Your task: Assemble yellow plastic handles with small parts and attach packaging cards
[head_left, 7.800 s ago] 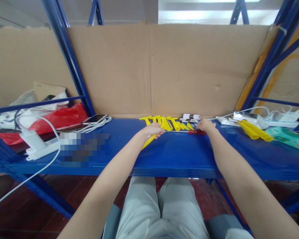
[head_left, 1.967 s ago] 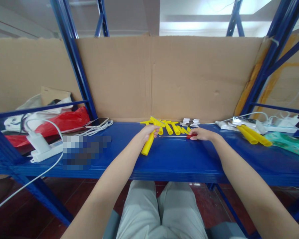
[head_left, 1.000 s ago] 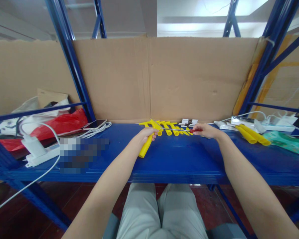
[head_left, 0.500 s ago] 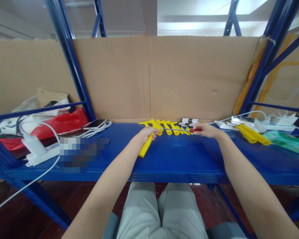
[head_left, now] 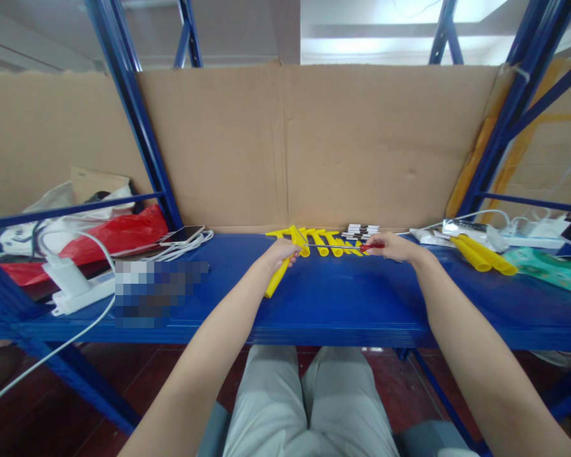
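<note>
Head view: the screwdriver (head_left: 364,248), pinched in the right hand (head_left: 391,246), has risen from near the bench (head_left: 342,301) to the yellow piece (head_left: 276,280) gripped by the left hand (head_left: 278,254), so the two now seem engaged.

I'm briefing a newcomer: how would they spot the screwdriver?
Find the blue table before the cardboard panel. Near its back edge, the right hand grips the screwdriver. Its red handle and thin metal shaft set it apart from the yellow parts nearby.
</note>
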`<state>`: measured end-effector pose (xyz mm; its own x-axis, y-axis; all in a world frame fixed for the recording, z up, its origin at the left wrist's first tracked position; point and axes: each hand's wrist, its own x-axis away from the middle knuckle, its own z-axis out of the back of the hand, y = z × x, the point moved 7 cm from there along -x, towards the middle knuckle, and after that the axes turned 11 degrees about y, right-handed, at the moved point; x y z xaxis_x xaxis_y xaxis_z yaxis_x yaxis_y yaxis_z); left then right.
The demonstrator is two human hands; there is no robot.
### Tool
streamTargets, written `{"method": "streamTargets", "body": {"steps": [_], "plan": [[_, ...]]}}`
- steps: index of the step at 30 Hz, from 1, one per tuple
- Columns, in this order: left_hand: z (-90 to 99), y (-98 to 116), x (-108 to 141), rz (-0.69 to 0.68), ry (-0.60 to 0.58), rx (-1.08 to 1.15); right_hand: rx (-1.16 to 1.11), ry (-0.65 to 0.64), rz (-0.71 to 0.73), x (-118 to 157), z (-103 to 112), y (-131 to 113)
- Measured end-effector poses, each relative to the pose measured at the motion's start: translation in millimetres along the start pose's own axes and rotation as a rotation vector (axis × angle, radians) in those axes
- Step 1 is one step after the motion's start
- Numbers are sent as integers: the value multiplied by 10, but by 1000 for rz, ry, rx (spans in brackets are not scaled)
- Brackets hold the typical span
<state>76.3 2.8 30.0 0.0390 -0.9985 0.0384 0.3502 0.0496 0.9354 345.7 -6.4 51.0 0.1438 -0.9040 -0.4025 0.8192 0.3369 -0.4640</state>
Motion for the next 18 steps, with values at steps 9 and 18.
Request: {"method": "streamTargets", "body": {"steps": [9, 18], "plan": [[27, -2, -15, -9, 17, -31, -126, -106, -101, 95, -35, -77], [46, -1, -18, -18, 33, -14, -174, -144, -106, 122, -51, -166]]}}
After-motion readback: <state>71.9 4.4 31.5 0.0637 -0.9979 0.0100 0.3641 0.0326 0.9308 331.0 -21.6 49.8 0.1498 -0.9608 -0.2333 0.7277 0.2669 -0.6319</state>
